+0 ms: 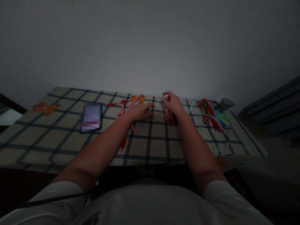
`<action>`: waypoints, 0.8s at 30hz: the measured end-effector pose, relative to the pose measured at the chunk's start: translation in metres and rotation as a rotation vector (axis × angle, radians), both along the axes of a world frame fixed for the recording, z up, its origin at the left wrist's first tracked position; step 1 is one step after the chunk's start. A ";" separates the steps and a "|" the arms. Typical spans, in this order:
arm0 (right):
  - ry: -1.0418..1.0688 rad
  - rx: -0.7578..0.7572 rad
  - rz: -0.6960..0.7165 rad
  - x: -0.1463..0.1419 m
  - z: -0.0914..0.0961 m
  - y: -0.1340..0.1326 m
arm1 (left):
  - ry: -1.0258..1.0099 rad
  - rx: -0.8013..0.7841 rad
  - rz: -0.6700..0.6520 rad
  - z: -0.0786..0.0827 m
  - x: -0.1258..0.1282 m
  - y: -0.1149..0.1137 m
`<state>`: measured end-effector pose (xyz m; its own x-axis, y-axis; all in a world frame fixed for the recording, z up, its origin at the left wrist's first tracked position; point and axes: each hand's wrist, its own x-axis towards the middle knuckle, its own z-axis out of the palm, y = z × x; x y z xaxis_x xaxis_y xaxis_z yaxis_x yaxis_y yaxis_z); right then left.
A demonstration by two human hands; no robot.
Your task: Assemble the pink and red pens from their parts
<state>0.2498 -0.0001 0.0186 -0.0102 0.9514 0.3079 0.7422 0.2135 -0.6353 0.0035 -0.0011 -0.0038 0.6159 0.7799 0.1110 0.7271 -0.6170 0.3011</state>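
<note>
My right hand [172, 103] is closed around a small bunch of pink pens [167, 114], held nearly upright with their lower ends on the checked tablecloth [154, 140]. My left hand [142, 111] lies flat on the cloth with fingers stretched toward the right, resting over loose pink and red pens [124, 109] scattered at the table's middle. One red pen [123, 143] lies nearer to me, beside my left forearm.
A heap of red, green and light-blue pens [212, 117] lies at the right, next to a tipped grey cup [224, 104]. A dark phone [91, 117] lies at the left. Orange cartoon prints [45, 108] mark the cloth. A wall rises behind the table.
</note>
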 end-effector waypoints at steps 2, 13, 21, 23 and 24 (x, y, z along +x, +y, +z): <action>-0.171 -0.072 -0.078 0.013 0.003 -0.002 | 0.003 -0.008 0.001 0.002 0.001 -0.002; -0.466 -0.206 -0.193 0.029 0.006 -0.005 | -0.026 -0.015 -0.013 -0.007 -0.002 0.007; -0.493 -0.184 -0.133 0.029 0.001 -0.003 | -0.039 -0.023 0.013 -0.003 -0.001 0.003; -0.512 -0.175 -0.123 0.029 0.001 -0.003 | -0.043 -0.019 0.023 -0.004 -0.002 0.003; -0.525 -0.174 -0.119 0.029 0.001 -0.003 | -0.044 -0.016 0.027 -0.004 -0.002 0.003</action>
